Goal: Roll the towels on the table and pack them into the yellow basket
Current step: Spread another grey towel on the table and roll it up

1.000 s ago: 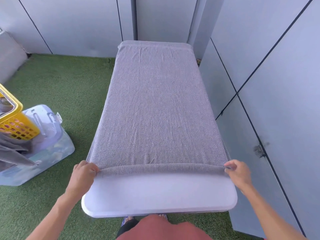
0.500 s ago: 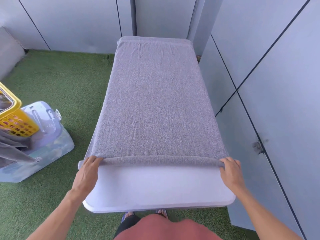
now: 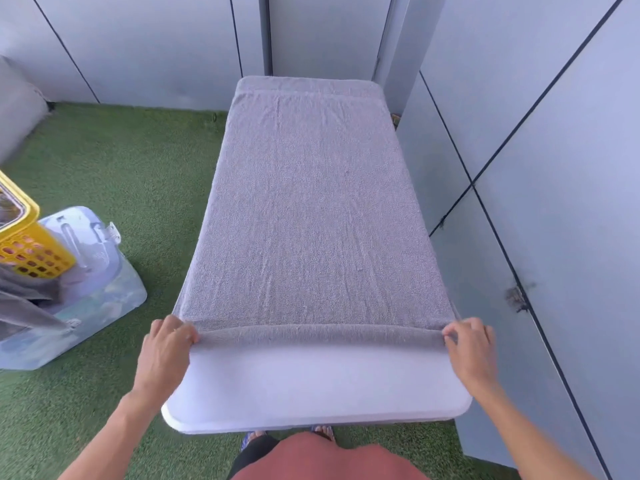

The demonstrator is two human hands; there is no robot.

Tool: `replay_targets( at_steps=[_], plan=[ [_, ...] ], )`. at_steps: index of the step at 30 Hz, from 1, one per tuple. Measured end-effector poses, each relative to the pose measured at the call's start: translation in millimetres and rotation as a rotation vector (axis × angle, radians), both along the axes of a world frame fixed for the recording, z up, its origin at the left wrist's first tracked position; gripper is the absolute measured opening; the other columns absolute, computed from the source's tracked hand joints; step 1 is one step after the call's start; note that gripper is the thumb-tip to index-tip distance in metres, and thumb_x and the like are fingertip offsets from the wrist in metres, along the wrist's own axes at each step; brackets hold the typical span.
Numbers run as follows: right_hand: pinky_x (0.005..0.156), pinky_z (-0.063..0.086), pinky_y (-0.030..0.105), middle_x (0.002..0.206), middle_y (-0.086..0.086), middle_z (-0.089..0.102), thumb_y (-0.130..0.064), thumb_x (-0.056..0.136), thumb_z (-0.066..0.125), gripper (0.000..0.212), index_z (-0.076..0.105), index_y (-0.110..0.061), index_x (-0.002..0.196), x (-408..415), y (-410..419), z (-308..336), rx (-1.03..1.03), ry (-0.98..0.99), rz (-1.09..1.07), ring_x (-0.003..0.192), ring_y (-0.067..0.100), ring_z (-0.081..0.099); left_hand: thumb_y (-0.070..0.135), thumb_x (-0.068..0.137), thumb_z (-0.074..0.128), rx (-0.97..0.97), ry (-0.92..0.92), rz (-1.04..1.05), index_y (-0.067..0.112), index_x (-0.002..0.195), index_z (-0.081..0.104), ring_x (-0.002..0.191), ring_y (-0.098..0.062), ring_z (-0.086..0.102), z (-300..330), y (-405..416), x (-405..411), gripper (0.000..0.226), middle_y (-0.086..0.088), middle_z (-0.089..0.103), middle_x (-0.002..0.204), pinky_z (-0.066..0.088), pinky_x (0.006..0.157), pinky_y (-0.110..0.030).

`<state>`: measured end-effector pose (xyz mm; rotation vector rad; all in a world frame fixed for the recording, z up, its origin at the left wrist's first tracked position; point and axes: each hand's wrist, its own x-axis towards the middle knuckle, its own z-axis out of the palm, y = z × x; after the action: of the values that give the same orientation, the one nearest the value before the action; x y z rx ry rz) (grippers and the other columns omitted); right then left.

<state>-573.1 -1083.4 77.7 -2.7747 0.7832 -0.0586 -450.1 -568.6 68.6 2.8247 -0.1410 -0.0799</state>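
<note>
A grey towel [image 3: 308, 209] lies flat along the white table [image 3: 318, 389] and covers most of it, its far end draped over the far edge. Its near edge is turned over into a thin roll [image 3: 318, 336] running across the table. My left hand [image 3: 169, 344] grips the roll's left end, fingers curled over it. My right hand [image 3: 467, 344] grips the right end the same way. The yellow basket [image 3: 26, 244] stands at the far left, partly cut off by the frame.
The basket sits on a clear plastic bin [image 3: 86, 271] on green artificial turf [image 3: 121, 174]. Grey cloth [image 3: 24, 306] hangs over the bin's near side. Grey wall panels [image 3: 554, 168] run close along the table's right side and behind it.
The rolled near edge has grown slightly thicker as both hands turned it over. The hands have stayed at the two ends of the roll.
</note>
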Motion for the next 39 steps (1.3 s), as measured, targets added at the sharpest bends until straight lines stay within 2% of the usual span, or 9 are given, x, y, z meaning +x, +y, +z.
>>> replay_targets(
  at_steps=[7, 12, 17, 22, 25, 27, 31, 34, 39],
  plan=[
    [0.093, 0.03, 0.037, 0.103, 0.014, 0.059, 0.002, 0.062, 0.081, 0.047, 0.065, 0.001, 0.106, -18, 11, -22, -0.148, 0.014, 0.161, 0.099, 0.033, 0.046, -0.01, 0.072, 0.068, 0.077, -0.074, -0.111, 0.001, 0.121, 0.052, 0.105, -0.033, 0.048, -26, -10, -40, 0.053, -0.013, 0.051, 0.118, 0.054, 0.081, -0.045],
    [0.093, 0.034, 0.037, 0.102, 0.007, 0.064, 0.007, 0.076, 0.062, 0.03, 0.068, -0.005, 0.102, 13, 4, -18, -0.081, 0.167, 0.111, 0.099, 0.033, 0.055, -0.023, 0.072, 0.056, 0.01, 0.027, -0.072, 0.005, 0.107, 0.061, 0.094, -0.033, 0.054, -24, -11, -3, 0.044, -0.007, 0.057, 0.098, 0.048, 0.073, -0.043],
    [0.098, 0.038, 0.037, 0.113, 0.003, 0.062, 0.002, 0.081, 0.048, 0.039, 0.066, -0.012, 0.113, -3, -2, -6, 0.004, 0.323, 0.186, 0.112, 0.029, 0.052, -0.015, 0.081, 0.045, 0.031, 0.184, -0.083, 0.011, 0.103, 0.065, 0.089, -0.026, 0.056, -21, 8, 3, 0.04, -0.003, 0.061, 0.096, 0.041, 0.075, -0.033],
    [0.082, 0.045, 0.029, 0.099, 0.0, 0.067, -0.001, 0.079, 0.061, 0.027, 0.065, -0.025, 0.091, -3, -15, 15, 0.437, 0.347, 0.024, 0.095, 0.017, 0.061, -0.003, 0.084, 0.058, -0.218, 0.452, 0.049, 0.011, 0.108, 0.067, 0.1, -0.021, 0.062, 1, 18, 9, 0.029, -0.002, 0.068, 0.104, 0.046, 0.089, -0.029],
    [0.079, 0.044, 0.031, 0.098, 0.01, 0.063, 0.004, 0.071, 0.071, 0.033, 0.06, -0.026, 0.077, 3, -15, 13, 0.469, 0.086, -0.09, 0.092, 0.023, 0.061, -0.004, 0.079, 0.067, -0.333, 0.371, 0.154, 0.017, 0.089, 0.067, 0.092, -0.026, 0.062, 10, 11, 20, 0.023, -0.003, 0.064, 0.095, 0.046, 0.08, -0.032],
    [0.08, 0.035, 0.029, 0.094, 0.006, 0.055, 0.003, 0.075, 0.071, 0.03, 0.063, -0.026, 0.074, -3, -3, 9, 0.307, 0.016, -0.053, 0.094, 0.024, 0.053, -0.004, 0.078, 0.066, -0.161, 0.188, 0.129, 0.022, 0.077, 0.067, 0.087, -0.028, 0.053, 6, 4, 14, 0.025, -0.004, 0.056, 0.093, 0.042, 0.078, -0.039],
    [0.089, 0.037, 0.041, 0.097, 0.006, 0.058, -0.007, 0.072, 0.078, 0.024, 0.072, -0.014, 0.094, -27, 25, 1, -0.146, -0.021, 0.077, 0.094, 0.032, 0.047, -0.007, 0.075, 0.067, 0.051, -0.086, -0.04, 0.011, 0.093, 0.063, 0.081, -0.028, 0.046, -7, -7, -29, 0.025, -0.007, 0.056, 0.094, 0.046, 0.066, -0.042],
    [0.099, 0.035, 0.041, 0.116, 0.015, 0.053, -0.006, 0.066, 0.082, 0.049, 0.064, 0.0, 0.111, -33, 26, -14, -0.096, 0.052, 0.183, 0.111, 0.035, 0.043, -0.003, 0.066, 0.076, 0.097, -0.078, -0.094, 0.006, 0.111, 0.057, 0.091, -0.032, 0.048, -14, -12, -44, 0.049, -0.012, 0.054, 0.108, 0.052, 0.068, -0.044],
    [0.104, 0.036, 0.044, 0.129, 0.019, 0.041, 0.007, 0.076, 0.067, 0.033, 0.065, 0.004, 0.109, 0, 17, -10, 0.1, 0.128, 0.076, 0.122, 0.039, 0.043, -0.013, 0.074, 0.066, 0.005, -0.015, -0.077, 0.003, 0.114, 0.06, 0.103, -0.03, 0.052, -16, -12, -14, 0.043, -0.007, 0.059, 0.111, 0.056, 0.075, -0.044]
  ],
)
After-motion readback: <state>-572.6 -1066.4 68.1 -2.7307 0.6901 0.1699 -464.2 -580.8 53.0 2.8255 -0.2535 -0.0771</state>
